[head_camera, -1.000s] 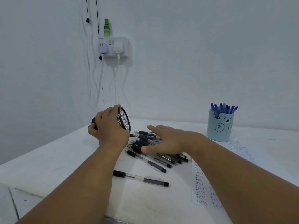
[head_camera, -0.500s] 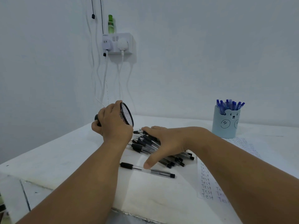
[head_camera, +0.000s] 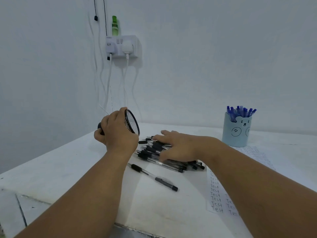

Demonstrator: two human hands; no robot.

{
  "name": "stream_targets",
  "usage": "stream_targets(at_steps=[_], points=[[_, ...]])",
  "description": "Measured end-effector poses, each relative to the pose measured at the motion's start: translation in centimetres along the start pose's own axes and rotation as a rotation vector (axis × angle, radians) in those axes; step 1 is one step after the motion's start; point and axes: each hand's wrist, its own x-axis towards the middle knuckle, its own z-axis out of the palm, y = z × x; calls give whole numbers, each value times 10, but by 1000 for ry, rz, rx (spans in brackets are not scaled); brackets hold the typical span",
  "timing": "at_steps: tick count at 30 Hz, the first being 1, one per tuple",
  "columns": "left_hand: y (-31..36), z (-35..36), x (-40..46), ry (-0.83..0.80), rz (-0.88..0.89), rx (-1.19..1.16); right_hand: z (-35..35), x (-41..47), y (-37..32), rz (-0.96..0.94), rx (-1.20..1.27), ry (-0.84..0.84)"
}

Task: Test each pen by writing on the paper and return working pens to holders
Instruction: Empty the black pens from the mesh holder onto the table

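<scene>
A heap of black pens [head_camera: 164, 153] lies on the white surface [head_camera: 68, 169], roughly at its middle. The right hand [head_camera: 178, 146] rests on top of the heap, fingers straight and spread, gripping nothing. One loose black pen [head_camera: 154, 177] lies apart from the heap, nearer the front edge. The left hand [head_camera: 116, 133] is curled round a black mesh holder [head_camera: 132, 122], tipped on its side with its open mouth toward the heap, just beside it. To the right, a sheet of paper [head_camera: 217, 194] bears repeated rows of the word "Test". A light blue bear-faced holder [head_camera: 236, 131] stands upright near the paper's far end, filled with blue pens [head_camera: 240, 111]. On the wall, a socket [head_camera: 123, 46] carries plugged-in white cables.
</scene>
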Motion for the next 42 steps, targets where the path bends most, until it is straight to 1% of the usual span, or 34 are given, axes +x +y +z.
stream_targets(at_steps=[3, 7, 10, 12, 14, 19, 22, 24, 27, 31, 33, 36, 38, 40, 42], points=[[0, 1, 1, 5, 2, 11, 6, 0, -8, -23, -30, 9], [0, 1, 1, 12, 3, 8, 13, -2, -22, -78, -109, -71], [0, 1, 0, 7, 3, 5, 8, -2, -22, -92, -53, -60], [0, 1, 0, 6, 6, 5, 1, -4, -17, -88, 3, -46], [-1, 1, 0, 13, 13, 0, -1, -4, -11, -66, 9, -49], [0, 1, -1, 14, 11, -15, 9, -2, -9, -1, -118, -59], [1, 2, -1, 12, 22, -4, 16, 0, -10, -29, -157, -5], [1, 3, -1, 16, 31, -5, 18, 1, -12, -78, -126, 67], [0, 5, -1, 28, 37, -10, 17, 1, -11, -122, -24, 143], [0, 7, -1, 17, 54, -31, 2, 1, -4, -79, 208, 189], [2, 8, -2, 6, 74, -37, -12, 0, 1, -52, 288, 272], [11, 7, -7, 1, 148, -87, -37, -3, 12, -21, 301, 443], [18, 7, -10, -31, 203, -143, -48, -4, 18, -10, 329, 516], [24, 6, -14, -91, 264, -215, -54, -7, 25, -10, 358, 516], [31, 5, -20, -141, 327, -304, -51, -15, 28, -49, 402, 457]])
